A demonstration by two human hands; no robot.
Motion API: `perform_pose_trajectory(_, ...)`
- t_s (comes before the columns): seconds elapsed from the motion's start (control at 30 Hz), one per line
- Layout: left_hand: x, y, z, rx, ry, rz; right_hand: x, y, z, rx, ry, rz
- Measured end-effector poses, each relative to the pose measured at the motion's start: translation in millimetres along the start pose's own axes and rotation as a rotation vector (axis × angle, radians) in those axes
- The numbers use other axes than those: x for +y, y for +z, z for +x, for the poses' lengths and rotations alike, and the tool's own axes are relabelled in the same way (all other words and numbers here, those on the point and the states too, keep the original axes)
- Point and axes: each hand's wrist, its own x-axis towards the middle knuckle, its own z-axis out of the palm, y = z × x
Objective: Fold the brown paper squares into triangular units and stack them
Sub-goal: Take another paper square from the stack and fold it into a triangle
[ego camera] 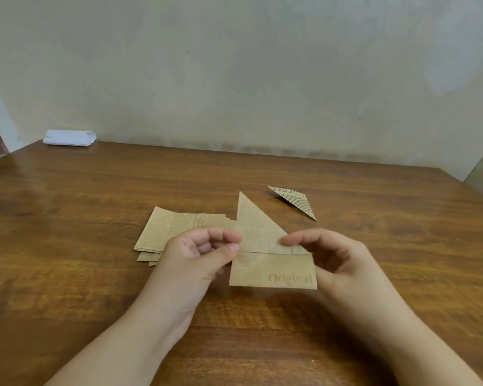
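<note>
A brown printed paper [265,246] is held above the wooden table [67,232], partly folded: a triangle stands up over a flat strip printed "Original". My left hand [201,257] pinches its left edge between thumb and forefinger. My right hand [332,257] pinches its right side, with the forefinger on the triangle's lower corner. Behind my left hand a pile of flat brown paper squares [173,229] lies on the table. One folded triangular unit [296,200] with dark print lies further back to the right.
A folded white cloth or paper bundle [69,137] sits at the table's far left corner against the wall. The table's back edge meets the plain wall; its right edge falls away at the far right.
</note>
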Motion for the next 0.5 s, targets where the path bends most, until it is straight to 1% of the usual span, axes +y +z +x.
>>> perform_pose_trajectory(0.07, 1, -1, 0, -0.012, 0.000, -0.013, -1, 0, -1, 0.004, -0.017, 0.022)
perform_pose_trajectory(0.13, 3, -1, -1, -0.035, 0.013, 0.000, -1, -2, -2, -0.006, 0.009, -0.032)
perform_pose_trajectory(0.17, 4, -1, -2, -0.057, 0.029, 0.049, 1, -4, -1, -0.003, 0.037, -0.075)
perform_pose_trajectory(0.2, 3, 0, -3, -0.086, 0.041, 0.129, 4, -7, -1, 0.012, 0.069, -0.131)
perform_pose_trajectory(0.27, 0, 2, -4, -0.145, 0.055, 0.361, 9, -14, 1, 0.025, 0.095, -0.337)
perform_pose_trajectory(0.3, -3, 3, -5, -0.170, 0.072, 0.494, 11, -17, 2, 0.000, 0.092, -0.465)
perform_pose_trajectory(0.37, -10, 1, -5, -0.215, 0.172, 0.756, 14, -19, 2, -0.086, 0.065, -0.671)
perform_pose_trajectory(0.43, -15, 0, -5, -0.266, 0.305, 0.933, 17, -18, 1, -0.154, 0.015, -0.746)
perform_pose_trajectory(0.5, -18, -1, -4, -0.301, 0.394, 1.030, 18, -18, 1, -0.188, -0.008, -0.777)
